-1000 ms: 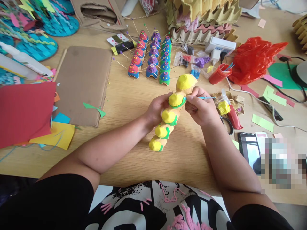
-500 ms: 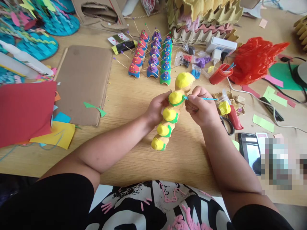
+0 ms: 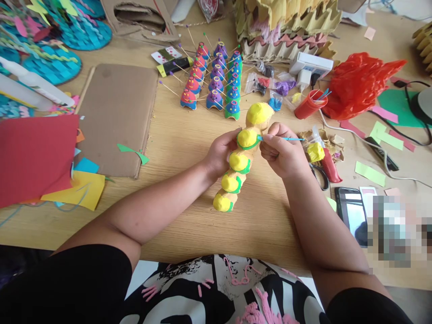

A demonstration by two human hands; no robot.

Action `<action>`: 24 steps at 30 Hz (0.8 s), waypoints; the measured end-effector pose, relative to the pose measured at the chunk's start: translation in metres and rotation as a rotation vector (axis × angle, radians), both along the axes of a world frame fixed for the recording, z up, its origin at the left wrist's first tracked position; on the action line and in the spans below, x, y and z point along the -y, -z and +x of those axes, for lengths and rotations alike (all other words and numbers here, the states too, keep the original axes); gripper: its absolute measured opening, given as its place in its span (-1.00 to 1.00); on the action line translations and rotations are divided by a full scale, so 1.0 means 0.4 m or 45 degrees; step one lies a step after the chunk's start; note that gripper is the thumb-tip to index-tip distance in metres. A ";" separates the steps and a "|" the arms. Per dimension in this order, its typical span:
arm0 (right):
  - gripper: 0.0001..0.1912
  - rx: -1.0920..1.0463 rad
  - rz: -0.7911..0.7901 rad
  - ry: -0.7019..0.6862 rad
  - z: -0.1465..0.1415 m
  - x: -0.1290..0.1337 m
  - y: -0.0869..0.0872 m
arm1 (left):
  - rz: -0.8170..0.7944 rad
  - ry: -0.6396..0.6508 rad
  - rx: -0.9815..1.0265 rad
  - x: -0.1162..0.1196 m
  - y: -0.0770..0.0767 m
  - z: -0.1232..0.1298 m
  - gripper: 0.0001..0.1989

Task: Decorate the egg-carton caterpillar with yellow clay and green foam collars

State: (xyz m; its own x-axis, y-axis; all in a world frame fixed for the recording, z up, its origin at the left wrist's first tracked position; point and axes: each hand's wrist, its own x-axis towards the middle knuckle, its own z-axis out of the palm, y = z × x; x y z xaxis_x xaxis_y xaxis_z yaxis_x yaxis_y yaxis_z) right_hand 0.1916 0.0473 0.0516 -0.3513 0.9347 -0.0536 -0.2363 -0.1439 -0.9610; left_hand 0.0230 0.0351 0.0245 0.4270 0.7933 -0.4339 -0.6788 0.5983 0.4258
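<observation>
A strip of egg carton (image 3: 245,176) with several cups capped in yellow clay runs down the middle, and green clay edges several of the cups. My left hand (image 3: 222,153) is closed around its left side near the second cup from the top; some fingers are hidden behind it. Between the thumb and fingers of my right hand (image 3: 281,150) is a thin blue clay tool (image 3: 293,139). The tool's tip touches the green clay (image 3: 258,138) at the right edge of that second cup.
Behind the strip stand three painted egg-carton caterpillars (image 3: 216,83) with toothpicks sticking out. A cardboard sheet (image 3: 114,112) lies at left. To the right are a red cup (image 3: 305,108), a red plastic bag (image 3: 357,85), yellow clay (image 3: 315,152), scissors (image 3: 329,168) and a phone (image 3: 351,213).
Almost nothing differs. My right hand and the blue tool have shifted very slightly left at the same cup; my left hand keeps its hold.
</observation>
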 end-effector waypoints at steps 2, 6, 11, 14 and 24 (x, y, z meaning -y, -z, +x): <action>-0.50 -0.008 -0.003 -0.001 0.002 -0.001 -0.002 | -0.005 0.014 -0.029 0.000 0.000 -0.001 -0.73; -0.54 -0.026 -0.007 0.002 0.000 0.001 -0.009 | -0.038 0.016 -0.079 0.001 -0.002 0.001 -0.71; -0.51 0.028 -0.021 0.015 -0.003 0.001 -0.008 | -0.011 0.020 0.021 0.002 -0.001 0.001 -0.74; -0.52 0.019 -0.020 0.010 -0.003 0.001 -0.005 | -0.009 0.040 0.007 0.002 0.001 0.000 -0.74; -0.50 0.030 -0.046 0.010 -0.001 0.000 -0.004 | -0.006 0.056 -0.017 0.000 0.002 -0.001 -0.75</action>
